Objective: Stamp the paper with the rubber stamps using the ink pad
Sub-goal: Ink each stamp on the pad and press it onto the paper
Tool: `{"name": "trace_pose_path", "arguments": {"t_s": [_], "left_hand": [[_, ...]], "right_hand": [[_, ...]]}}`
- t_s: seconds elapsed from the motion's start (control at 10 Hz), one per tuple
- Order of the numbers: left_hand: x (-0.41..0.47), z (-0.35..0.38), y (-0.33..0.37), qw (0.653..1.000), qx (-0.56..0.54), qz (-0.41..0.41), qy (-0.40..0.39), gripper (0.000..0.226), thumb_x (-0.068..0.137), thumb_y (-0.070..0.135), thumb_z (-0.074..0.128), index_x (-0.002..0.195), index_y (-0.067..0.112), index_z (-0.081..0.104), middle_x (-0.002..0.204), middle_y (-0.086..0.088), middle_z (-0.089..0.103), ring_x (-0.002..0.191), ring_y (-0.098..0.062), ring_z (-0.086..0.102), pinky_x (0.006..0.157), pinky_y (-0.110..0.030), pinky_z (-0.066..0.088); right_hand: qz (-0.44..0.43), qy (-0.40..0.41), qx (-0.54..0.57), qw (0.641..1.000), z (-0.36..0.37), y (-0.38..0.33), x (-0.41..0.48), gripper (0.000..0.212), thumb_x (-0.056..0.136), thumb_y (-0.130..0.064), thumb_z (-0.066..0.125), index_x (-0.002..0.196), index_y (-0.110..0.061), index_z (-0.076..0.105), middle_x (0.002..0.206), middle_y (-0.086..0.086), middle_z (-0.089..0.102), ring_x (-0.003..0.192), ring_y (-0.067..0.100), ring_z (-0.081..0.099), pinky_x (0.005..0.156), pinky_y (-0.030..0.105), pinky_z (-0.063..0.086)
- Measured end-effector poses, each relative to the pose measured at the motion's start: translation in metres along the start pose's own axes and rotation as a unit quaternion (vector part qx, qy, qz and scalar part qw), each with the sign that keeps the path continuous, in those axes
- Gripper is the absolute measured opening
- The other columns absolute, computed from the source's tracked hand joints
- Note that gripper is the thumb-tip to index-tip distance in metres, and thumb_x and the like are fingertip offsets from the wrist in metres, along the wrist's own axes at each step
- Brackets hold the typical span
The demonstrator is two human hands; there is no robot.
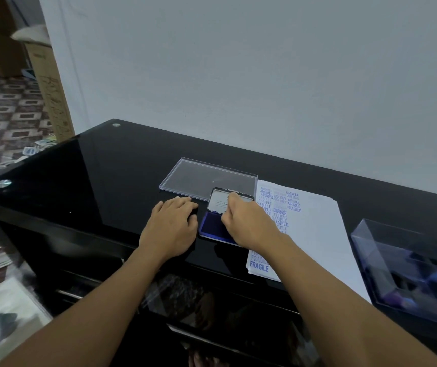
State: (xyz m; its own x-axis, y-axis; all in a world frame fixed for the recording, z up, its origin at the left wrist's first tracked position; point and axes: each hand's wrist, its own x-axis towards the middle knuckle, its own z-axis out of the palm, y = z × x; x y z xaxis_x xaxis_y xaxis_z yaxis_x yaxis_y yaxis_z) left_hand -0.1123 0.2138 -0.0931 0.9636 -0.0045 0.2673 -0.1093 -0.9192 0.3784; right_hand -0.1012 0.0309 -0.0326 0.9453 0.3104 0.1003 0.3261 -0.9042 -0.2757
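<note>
The ink pad (210, 229) sits open on the black glossy worktop (101, 181). Its blue pad faces up and its hinged lid (218, 203) is raised at the far edge. The ink pad is just beside the left edge of the paper (318, 229), which carries blue impressions reading AMENDED, SAMPLE, AIR MAIL, EXPRESS and FRAGILE. The right hand (241, 221) is positioned over the ink pad with fingers curled and fingertips at the inner face of the lid; it cannot be determined whether it grasps a stamp, the lid or nothing. The left hand (172, 223) lies palm down on the worktop, just left of the ink pad, fingers gently bent over a dark area; whether it grasps anything cannot be determined. A clear plastic cover (206, 178) lies flat beyond the ink pad. A clear stamp box (410, 274) with dark contents stands at the right of the paper.
</note>
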Motion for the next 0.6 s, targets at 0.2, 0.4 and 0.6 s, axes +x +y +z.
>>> {"name": "trace_pose_path", "arguments": {"t_s": [0.2, 0.4, 0.6], "left_hand": [[-0.0005, -0.0008, 0.0008, 1.0, 0.003, 0.001, 0.0, 0.041, 0.102, 0.032, 0.038, 0.141, 0.026, 0.051, 0.154, 0.007, 0.041, 0.143, -0.012, 0.032, 0.122, -0.041, 0.017], [-0.0011, -0.002, 0.0011, 1.0, 0.003, 0.002, 0.0, 0.041, 0.102, 0.032, 0.038, 0.14, 0.026, 0.051, 0.153, 0.007, 0.041, 0.143, -0.012, 0.032, 0.122, -0.041, 0.017], [-0.0014, -0.002, 0.0012, 1.0, 0.004, 0.002, 0.0, 0.041, 0.102, 0.032, 0.038, 0.14, 0.026, 0.051, 0.153, 0.007, 0.041, 0.143, -0.012, 0.032, 0.122, -0.041, 0.017]], "right_hand": [[0.017, -0.025, 0.026, 0.999, -0.0045, 0.0011, 0.0067, 0.017, 0.101, -0.026, 0.038, 0.089, -0.014, 0.037, 0.089, 0.016, 0.06, 0.075, 0.034, 0.055, 0.066, 0.041, 0.047], [0.022, -0.031, 0.032, 0.999, -0.0066, 0.0007, 0.0089, 0.017, 0.101, -0.025, 0.039, 0.09, -0.012, 0.039, 0.089, 0.014, 0.057, 0.076, 0.033, 0.051, 0.067, 0.038, 0.042], [0.013, -0.01, 0.018, 1.0, -0.0018, 0.0009, 0.0043, 0.017, 0.101, -0.027, 0.037, 0.088, -0.015, 0.036, 0.089, 0.017, 0.06, 0.075, 0.035, 0.056, 0.064, 0.04, 0.045]]}}
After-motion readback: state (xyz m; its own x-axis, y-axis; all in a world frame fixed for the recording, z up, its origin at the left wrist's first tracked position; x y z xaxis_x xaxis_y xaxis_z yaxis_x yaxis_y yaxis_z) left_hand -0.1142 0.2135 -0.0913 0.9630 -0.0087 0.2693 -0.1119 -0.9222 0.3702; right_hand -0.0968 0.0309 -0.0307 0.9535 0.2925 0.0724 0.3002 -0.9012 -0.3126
